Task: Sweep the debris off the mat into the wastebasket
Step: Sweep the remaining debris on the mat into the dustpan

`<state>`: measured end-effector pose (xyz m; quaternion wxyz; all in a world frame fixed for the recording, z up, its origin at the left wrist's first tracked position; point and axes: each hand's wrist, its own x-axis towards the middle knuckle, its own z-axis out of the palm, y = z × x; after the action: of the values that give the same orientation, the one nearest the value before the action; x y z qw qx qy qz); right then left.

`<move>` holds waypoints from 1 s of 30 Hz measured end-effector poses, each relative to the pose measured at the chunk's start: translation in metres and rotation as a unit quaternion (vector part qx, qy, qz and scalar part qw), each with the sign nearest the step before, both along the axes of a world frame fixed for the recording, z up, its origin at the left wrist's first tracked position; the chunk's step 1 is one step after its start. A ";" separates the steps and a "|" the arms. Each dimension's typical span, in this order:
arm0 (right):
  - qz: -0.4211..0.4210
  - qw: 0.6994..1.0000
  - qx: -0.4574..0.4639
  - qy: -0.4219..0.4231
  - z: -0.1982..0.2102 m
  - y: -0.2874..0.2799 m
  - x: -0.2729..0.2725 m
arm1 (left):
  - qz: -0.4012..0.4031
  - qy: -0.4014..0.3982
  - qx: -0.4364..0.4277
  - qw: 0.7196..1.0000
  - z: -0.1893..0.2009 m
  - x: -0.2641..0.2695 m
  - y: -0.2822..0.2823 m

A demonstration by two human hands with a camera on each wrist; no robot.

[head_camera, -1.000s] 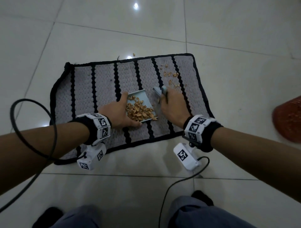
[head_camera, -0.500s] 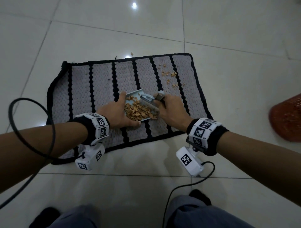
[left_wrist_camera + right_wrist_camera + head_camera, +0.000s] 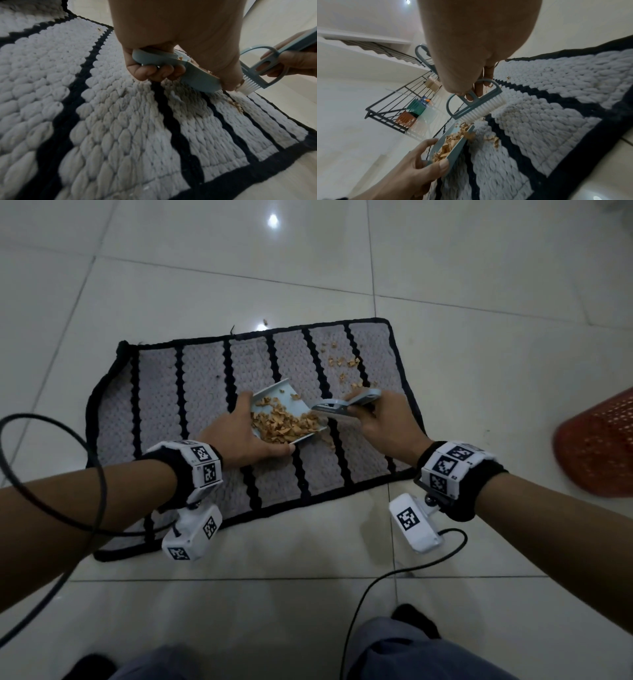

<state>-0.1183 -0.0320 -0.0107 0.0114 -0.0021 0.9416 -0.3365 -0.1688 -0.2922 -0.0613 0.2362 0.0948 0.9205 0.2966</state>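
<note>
Since a second ago, the brush (image 3: 346,405) in my right hand (image 3: 387,422) is crossing from the far right of the dustpan (image 3: 291,405) to its open edge, white bristles now hanging just over the pile inside. My right grip is pinching the brush by its looped handle, fingers threaded through the loop. My left hand (image 3: 239,436) is curling around the dustpan's rear handle, thumb along the near rim, tilting the pan so the front lip is resting on the mat (image 3: 164,412).

Most of the debris (image 3: 281,424) is sitting inside the pan, right beside my left thumb. A few crumbs (image 3: 491,139) are lying on the mat just past the pan's lip, under the brush, and a looser scatter (image 3: 342,364) is lying beyond my right grip toward the mat's far corner. One crumb (image 3: 265,320) is sitting on the floor (image 3: 479,302) past the mat's far edge.

I am judging this as mid-sweep: gathering is well along but not finished. Next I am needing to draw the stray crumbs toward the lip, keep the pan level, then carry it to the red wastebasket (image 3: 603,446) standing well off to the right of my right grip.
</note>
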 end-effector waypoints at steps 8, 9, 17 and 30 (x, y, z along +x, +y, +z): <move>-0.118 0.993 -0.024 0.001 0.008 0.039 -0.032 | -0.074 0.039 -0.029 0.996 0.018 -0.028 0.017; -0.131 0.991 -0.030 0.004 0.009 0.045 -0.039 | -0.083 0.045 -0.036 0.995 0.022 -0.035 0.020; -0.125 0.990 0.002 0.066 0.001 0.071 -0.101 | -0.148 0.050 -0.112 0.981 0.030 -0.084 0.043; 0.041 0.998 0.017 -0.042 -0.007 0.034 -0.196 | -0.141 0.042 -0.148 0.978 0.009 -0.082 0.050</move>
<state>-0.3146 0.0015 -0.0172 0.0648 -0.0260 0.9450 -0.3197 -0.2510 -0.2423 -0.0528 0.2485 0.2003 0.9405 0.1163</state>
